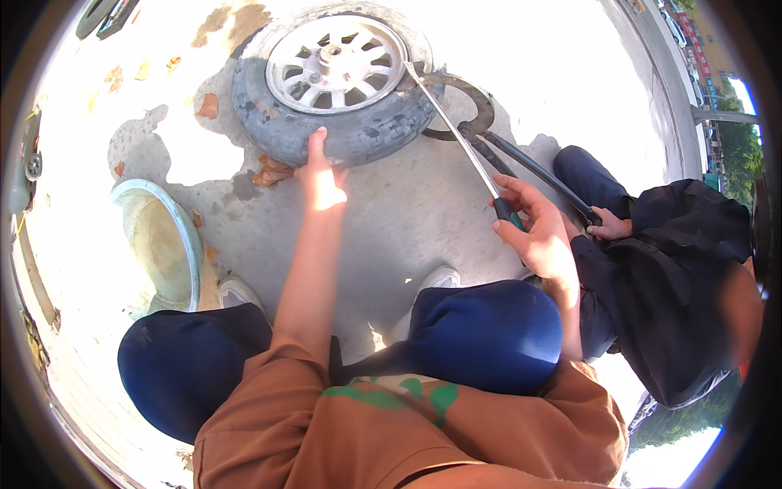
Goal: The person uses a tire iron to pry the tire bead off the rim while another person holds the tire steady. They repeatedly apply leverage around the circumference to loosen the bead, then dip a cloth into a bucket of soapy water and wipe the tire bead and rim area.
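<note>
**Screwdriver (456, 134) at the rim (336, 77), 3 o'clock side**

Possible trouble: a slip of the tip, likely from uneven levering or a shift of the long-handled pincers (542, 167), held at the picture's 3 o'clock by a co-worker's hand (612, 226). Could skid toward the left hand (320, 179), at the tyre's (350, 134) 6 o'clock.

Right hand (533, 224): curled round the green-and-black handle. Left hand: half open, thumb against the rubber; other fingers blurred, cannot tell whether gripping.

Tyre: lying rim-up on the ground (391, 220), between 11 and 12 o'clock. Bucket (194, 253) at 9 o'clock.
</note>
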Tool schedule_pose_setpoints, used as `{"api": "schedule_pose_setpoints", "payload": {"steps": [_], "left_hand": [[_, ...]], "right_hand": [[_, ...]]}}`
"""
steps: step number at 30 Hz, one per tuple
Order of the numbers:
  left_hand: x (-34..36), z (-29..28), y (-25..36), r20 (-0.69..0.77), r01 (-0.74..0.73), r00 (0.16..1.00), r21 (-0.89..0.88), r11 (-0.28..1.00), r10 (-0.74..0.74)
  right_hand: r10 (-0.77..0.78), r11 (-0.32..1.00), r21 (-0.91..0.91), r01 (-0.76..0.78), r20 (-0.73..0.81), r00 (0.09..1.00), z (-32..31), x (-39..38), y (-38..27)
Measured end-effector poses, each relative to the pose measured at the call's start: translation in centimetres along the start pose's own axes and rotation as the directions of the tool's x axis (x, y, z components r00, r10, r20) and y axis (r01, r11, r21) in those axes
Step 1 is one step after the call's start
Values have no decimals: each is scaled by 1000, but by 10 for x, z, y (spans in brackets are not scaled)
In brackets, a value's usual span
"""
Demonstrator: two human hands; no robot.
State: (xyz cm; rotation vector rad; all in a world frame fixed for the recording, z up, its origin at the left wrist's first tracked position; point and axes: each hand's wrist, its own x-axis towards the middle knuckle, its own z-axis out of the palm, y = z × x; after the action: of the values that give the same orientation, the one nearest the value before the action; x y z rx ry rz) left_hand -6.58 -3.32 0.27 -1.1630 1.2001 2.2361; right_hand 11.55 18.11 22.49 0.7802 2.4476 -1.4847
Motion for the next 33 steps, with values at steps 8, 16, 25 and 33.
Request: {"api": "schedule_pose_setpoints", "payload": {"steps": [8,16,25,33], "left_hand": [[-12,5,5,28,17,999,-38,999,-16],[-7,1,5,13,44,999,8,999,-44],[-3,-1,-1,60,-11,998,88,996,6],[-2,-3,-6,70,-29,997,70,997,24]], "right_hand": [[92,993,76,-87,-60,994,-6,-21,13],[69,995,76,-60,-115,991,-4,-28,21],[-42,992,107,62,-180,983,7,-22,34],[-94,992,66,110,-208,974,-5,-19,35]]}}
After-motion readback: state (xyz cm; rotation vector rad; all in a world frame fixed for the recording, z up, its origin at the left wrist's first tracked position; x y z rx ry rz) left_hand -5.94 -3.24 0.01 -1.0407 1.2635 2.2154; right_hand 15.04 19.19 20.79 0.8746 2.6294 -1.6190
